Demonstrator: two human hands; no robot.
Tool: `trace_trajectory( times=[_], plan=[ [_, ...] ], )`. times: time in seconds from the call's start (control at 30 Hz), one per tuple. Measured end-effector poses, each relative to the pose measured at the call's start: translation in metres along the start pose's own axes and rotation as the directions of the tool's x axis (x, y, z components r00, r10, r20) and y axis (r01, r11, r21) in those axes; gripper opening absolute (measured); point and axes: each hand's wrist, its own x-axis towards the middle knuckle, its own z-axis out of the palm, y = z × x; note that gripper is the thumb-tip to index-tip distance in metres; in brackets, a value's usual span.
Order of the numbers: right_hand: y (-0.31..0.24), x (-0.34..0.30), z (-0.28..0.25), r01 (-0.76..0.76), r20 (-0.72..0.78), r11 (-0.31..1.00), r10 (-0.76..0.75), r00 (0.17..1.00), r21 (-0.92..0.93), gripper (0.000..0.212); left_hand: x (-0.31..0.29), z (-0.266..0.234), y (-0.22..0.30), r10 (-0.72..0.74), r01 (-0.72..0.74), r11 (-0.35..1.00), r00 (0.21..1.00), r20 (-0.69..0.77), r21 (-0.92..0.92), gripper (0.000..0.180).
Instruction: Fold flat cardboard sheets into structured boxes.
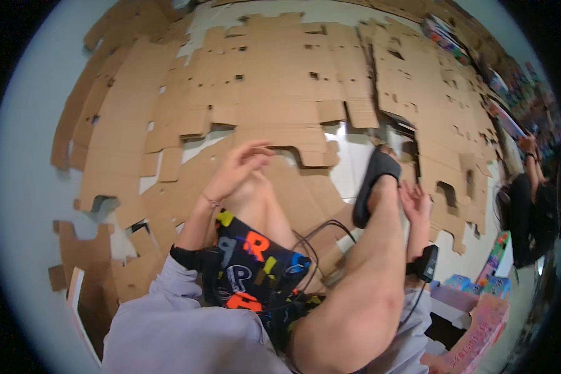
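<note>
So the floor here is mostly buried under flattened brown cardboard, sheet after sheet with slots and notches cut in, some overlapping and some with pale floor showing in the gaps. The left hand is up by the bent left knee, fingers loosely curled and spread a bit, nothing in its grip as far as I can see. The right hand is down beside the right ankle, fingers half spread with no hold on anything visible, and the nearest cardboard lies just past it; can't tell if it's touching. The right foot's in a black slipper (loud letter-print shorts too, btw). There's a black cable looping between the legs, and a pink printed box at lower right next to some small blue boxes. Far right, another person in dark clothes sits at the blurry edge.
</note>
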Motion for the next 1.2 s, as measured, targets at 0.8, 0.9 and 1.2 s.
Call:
trace_trajectory(
  times=[0.8, 0.9, 1.2],
  plan=[
    [0.113, -0.134, -0.119, -0.2, -0.535, 0.913, -0.023, 0.845, -0.355, 0.038, -0.284, -0.245, -0.097, -0.009, 0.925, 0.322, 0.217, -0.976, 0.202, 0.018],
    [0.101, -0.144, -0.109, -0.173, -0.517, 0.909, -0.053, 0.855, -0.379, 0.039, -0.28, -0.239, -0.079, -0.087, 0.931, 0.296, 0.25, -0.964, 0.215, 0.011],
    [0.053, -0.118, -0.067, -0.08, -0.397, 0.891, -0.117, 0.91, -0.447, 0.04, -0.328, -0.207, -0.09, -0.566, 0.705, 0.668, 0.274, -0.777, -0.238, 0.069]
  ],
)
